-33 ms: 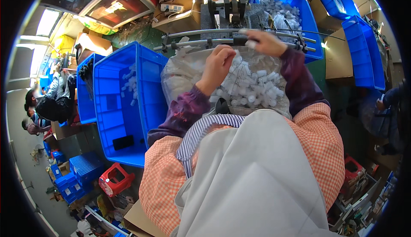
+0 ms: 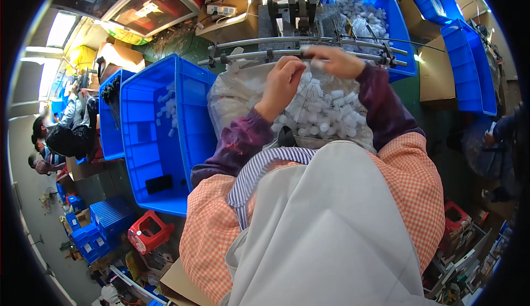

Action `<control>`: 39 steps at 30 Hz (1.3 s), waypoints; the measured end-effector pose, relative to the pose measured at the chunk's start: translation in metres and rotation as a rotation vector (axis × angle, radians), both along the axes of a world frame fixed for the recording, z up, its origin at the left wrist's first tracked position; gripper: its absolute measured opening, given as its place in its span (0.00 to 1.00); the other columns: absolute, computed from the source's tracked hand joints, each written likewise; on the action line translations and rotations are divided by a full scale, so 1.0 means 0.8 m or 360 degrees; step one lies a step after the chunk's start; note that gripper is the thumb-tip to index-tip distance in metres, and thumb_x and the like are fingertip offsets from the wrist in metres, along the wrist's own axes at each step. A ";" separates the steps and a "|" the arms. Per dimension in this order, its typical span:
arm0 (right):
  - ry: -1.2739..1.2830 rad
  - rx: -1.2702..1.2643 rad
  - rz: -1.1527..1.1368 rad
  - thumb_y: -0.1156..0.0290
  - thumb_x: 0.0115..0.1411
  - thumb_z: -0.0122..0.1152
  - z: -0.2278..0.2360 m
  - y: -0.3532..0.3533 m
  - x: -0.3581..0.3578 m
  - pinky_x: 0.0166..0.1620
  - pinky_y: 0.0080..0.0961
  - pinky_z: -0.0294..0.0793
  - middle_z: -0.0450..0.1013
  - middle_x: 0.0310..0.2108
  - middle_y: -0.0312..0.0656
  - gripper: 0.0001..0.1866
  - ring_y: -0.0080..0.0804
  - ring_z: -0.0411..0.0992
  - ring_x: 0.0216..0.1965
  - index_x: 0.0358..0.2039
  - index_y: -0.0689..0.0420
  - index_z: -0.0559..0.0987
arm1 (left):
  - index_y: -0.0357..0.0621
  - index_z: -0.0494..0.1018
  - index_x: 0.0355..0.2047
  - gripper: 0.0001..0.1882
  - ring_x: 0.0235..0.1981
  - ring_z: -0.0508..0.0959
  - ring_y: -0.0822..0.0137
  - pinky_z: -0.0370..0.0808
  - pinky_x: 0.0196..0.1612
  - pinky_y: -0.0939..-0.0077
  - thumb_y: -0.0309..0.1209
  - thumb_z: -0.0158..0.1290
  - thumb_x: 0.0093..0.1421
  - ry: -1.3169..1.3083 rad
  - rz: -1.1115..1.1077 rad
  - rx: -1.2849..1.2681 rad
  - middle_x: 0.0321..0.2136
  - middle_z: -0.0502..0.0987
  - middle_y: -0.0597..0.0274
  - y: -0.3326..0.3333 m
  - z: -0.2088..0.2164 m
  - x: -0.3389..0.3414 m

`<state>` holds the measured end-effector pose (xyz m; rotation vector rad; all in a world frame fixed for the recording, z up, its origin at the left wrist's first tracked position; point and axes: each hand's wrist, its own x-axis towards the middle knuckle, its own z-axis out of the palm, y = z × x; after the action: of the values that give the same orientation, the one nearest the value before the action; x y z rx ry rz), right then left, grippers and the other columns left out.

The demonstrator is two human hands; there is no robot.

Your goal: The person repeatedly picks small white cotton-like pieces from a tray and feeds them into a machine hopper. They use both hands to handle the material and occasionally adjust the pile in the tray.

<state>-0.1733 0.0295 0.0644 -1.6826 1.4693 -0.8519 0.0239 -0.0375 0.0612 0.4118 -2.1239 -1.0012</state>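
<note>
My left hand is above a clear plastic bag holding a heap of small white plastic pieces. Its thumb and fingers are pinched together, and whatever lies between them is too small to make out. Close beside it on the right, my right hand reaches leftward just below the metal rails. Its fingers are smeared by motion, with something whitish near the tips. Among the white pieces lie thin, coiled, spring-like parts. The open clear bag spreads between the rails and my lap.
Left of the bag stands a blue bin with some white pieces and a dark flat object inside. Behind the rails sits a metal fixture. A blue bin of white pieces stands back right. A red stool is lower left.
My right hand has moved left and slightly down, nearer my left hand. The left hand has barely shifted and remains pinched.
</note>
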 end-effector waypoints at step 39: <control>0.1516 -0.0303 -0.1155 0.66 0.51 0.48 -0.125 -0.118 -0.118 0.47 0.37 0.59 0.73 0.37 0.36 0.09 0.37 0.65 0.45 0.33 0.48 0.74 | 0.38 0.71 0.32 0.11 0.36 0.73 0.53 0.71 0.37 0.67 0.22 0.52 0.45 -0.0697 0.0094 0.0061 0.33 0.72 0.52 -0.048 -0.040 0.082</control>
<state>-0.2674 -0.0648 -0.0353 -1.7942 2.8325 -0.5328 0.0891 -0.0761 0.0295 0.7662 -2.4619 -0.9856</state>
